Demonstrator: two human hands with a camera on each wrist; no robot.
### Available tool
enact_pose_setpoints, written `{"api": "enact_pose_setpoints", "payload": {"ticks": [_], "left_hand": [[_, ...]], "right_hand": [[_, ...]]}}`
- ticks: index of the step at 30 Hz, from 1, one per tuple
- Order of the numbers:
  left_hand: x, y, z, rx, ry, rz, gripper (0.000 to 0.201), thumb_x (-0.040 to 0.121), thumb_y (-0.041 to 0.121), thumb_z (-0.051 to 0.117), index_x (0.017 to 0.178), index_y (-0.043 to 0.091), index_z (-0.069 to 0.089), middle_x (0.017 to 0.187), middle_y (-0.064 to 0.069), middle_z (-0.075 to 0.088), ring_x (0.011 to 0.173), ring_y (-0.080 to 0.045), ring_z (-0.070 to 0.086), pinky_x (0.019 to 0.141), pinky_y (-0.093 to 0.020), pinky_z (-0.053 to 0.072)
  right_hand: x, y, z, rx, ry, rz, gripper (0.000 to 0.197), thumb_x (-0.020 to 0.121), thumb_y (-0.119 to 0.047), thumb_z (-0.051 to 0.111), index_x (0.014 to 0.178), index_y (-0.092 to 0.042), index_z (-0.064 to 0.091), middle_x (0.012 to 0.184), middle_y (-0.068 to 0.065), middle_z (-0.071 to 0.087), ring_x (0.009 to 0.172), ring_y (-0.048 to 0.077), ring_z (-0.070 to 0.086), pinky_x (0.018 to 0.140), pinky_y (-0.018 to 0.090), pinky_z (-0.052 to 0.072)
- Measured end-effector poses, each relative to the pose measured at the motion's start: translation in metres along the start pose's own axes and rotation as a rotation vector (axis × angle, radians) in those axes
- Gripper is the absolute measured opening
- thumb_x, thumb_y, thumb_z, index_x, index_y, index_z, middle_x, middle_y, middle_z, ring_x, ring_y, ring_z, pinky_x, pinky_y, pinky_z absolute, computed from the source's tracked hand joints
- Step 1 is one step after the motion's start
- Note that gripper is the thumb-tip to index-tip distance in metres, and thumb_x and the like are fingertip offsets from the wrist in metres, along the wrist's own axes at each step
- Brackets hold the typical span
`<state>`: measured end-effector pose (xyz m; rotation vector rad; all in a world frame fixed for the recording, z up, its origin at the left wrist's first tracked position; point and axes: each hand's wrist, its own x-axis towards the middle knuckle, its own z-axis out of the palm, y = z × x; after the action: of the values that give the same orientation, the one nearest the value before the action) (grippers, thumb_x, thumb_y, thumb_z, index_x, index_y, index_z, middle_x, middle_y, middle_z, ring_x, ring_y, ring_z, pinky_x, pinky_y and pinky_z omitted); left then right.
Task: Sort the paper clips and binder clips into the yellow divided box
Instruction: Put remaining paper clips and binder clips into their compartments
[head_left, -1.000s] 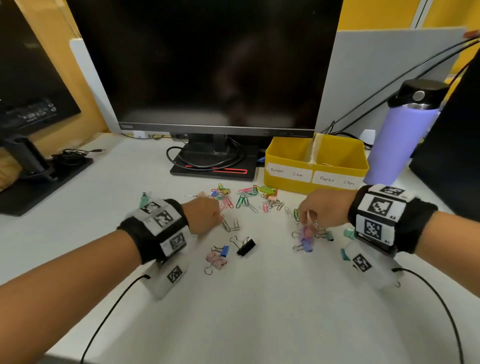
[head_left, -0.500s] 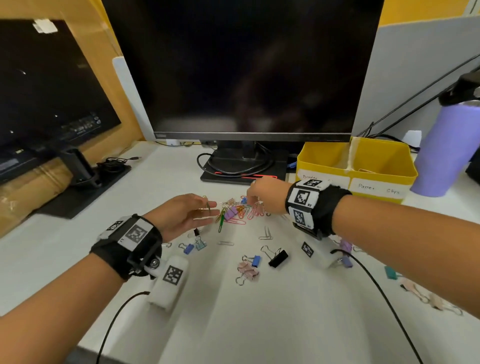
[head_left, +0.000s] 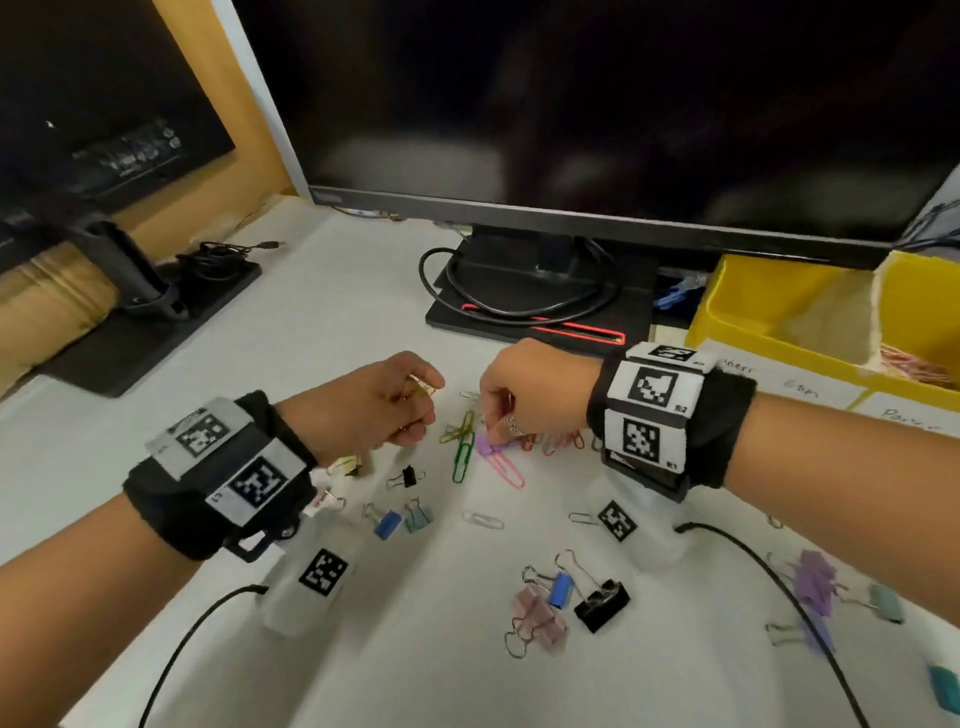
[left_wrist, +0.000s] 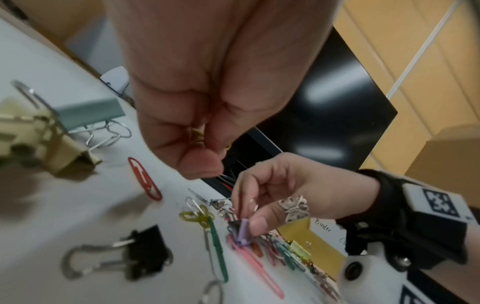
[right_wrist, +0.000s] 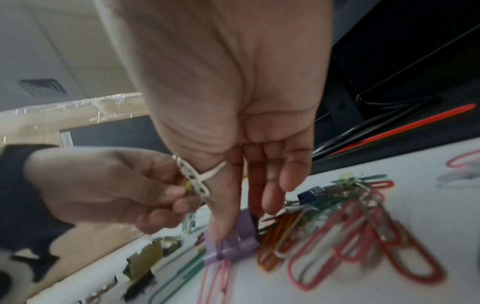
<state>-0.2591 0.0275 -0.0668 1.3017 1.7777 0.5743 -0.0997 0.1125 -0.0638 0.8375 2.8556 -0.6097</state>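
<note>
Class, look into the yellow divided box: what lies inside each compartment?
In the yellow divided box, the right compartment holds a heap of pink and gold paper clips. The left compartment's visible floor looks bare; its near corner is hidden by the wall.

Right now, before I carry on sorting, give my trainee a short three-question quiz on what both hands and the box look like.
1. True or false: the left hand holds nothing.
2. Which item does the right hand pinch on the table? A) black binder clip B) purple binder clip C) green paper clip
3. Fill in: the paper clips already in the yellow divided box lie in its ____ compartment as seen from the head camera.

Key
1. False: it pinches a gold paper clip.
2. B: the purple binder clip, amid the paper clip pile.
3. Right: paper clips show there; the left compartment looks bare where visible.
</note>
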Motion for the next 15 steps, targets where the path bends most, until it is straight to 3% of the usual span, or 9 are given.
{"api": "enact_pose_setpoints", "payload": {"ticks": [3, 6, 8, 10, 11, 13, 15], "left_hand": [[0.007, 0.004, -0.001, 0.124, -0.013, -0.025, 0.027, 0.098, 0.002, 0.03, 0.103, 0.017, 0.051, 0.076, -0.003, 0.051, 0.047, 0.001, 0.049, 0.046, -0.007, 0.036], [0.004, 0.007, 0.002, 0.239, -0.043, -0.063, 0.024, 0.1, 0.021, 0.036, 0.085, 0.013, 0.054, 0.086, -0.01, 0.053, 0.069, -0.016, 0.051, 0.06, -0.02, 0.038], [0.001, 0.009, 0.01, 0.423, -0.051, -0.07, 0.033, 0.092, 0.044, 0.048, 0.1, 0.012, 0.054, 0.096, -0.007, 0.056, 0.082, -0.018, 0.055, 0.069, -0.024, 0.04], [0.0, 0.013, 0.022, 0.535, -0.064, -0.112, 0.057, 0.084, 0.048, 0.06, 0.125, 0.014, 0.041, 0.116, -0.007, 0.051, 0.1, -0.022, 0.056, 0.081, -0.028, 0.043], [0.002, 0.013, 0.028, 0.565, -0.068, -0.108, 0.062, 0.082, 0.046, 0.063, 0.128, 0.015, 0.036, 0.121, -0.009, 0.049, 0.106, -0.025, 0.055, 0.087, -0.032, 0.045], [0.007, 0.013, 0.038, 0.613, -0.039, -0.09, 0.054, 0.084, 0.039, 0.063, 0.125, 0.014, 0.037, 0.12, -0.014, 0.051, 0.107, -0.03, 0.055, 0.092, -0.038, 0.048], [0.012, 0.016, 0.041, 0.654, -0.029, -0.077, 0.046, 0.088, 0.033, 0.059, 0.123, 0.009, 0.04, 0.119, -0.017, 0.052, 0.107, -0.031, 0.056, 0.092, -0.039, 0.049]], "right_hand": [[-0.004, 0.008, -0.003, 0.034, 0.016, -0.003, 0.013, 0.081, -0.021, 0.069, 0.087, -0.009, 0.069, 0.077, -0.008, 0.052, 0.068, 0.009, 0.047, 0.054, 0.01, 0.031], [-0.02, 0.012, -0.006, 0.032, 0.044, 0.042, 0.007, 0.083, -0.015, 0.062, 0.086, -0.009, 0.066, 0.083, -0.003, 0.049, 0.081, 0.015, 0.047, 0.064, 0.023, 0.036], [-0.038, 0.015, -0.006, 0.049, 0.073, 0.093, 0.006, 0.085, -0.016, 0.059, 0.081, -0.013, 0.063, 0.083, -0.005, 0.046, 0.08, 0.013, 0.043, 0.065, 0.021, 0.031], [-0.058, 0.015, -0.005, 0.115, 0.088, 0.173, 0.022, 0.085, -0.019, 0.062, 0.065, -0.022, 0.055, 0.073, -0.008, 0.047, 0.073, 0.012, 0.046, 0.054, 0.016, 0.025], [-0.065, 0.014, -0.003, 0.197, 0.104, 0.225, 0.028, 0.083, -0.02, 0.066, 0.061, -0.023, 0.05, 0.067, -0.009, 0.047, 0.066, 0.01, 0.048, 0.053, 0.012, 0.025], [-0.079, 0.013, 0.003, 0.449, 0.191, 0.341, 0.028, 0.078, -0.021, 0.072, 0.06, -0.019, 0.051, 0.063, 0.0, 0.058, 0.058, 0.011, 0.052, 0.057, 0.014, 0.037], [-0.091, 0.01, 0.008, 0.709, 0.308, 0.488, 0.023, 0.076, -0.015, 0.074, 0.063, -0.008, 0.057, 0.072, 0.019, 0.067, 0.065, 0.027, 0.062, 0.065, 0.033, 0.051]]}}
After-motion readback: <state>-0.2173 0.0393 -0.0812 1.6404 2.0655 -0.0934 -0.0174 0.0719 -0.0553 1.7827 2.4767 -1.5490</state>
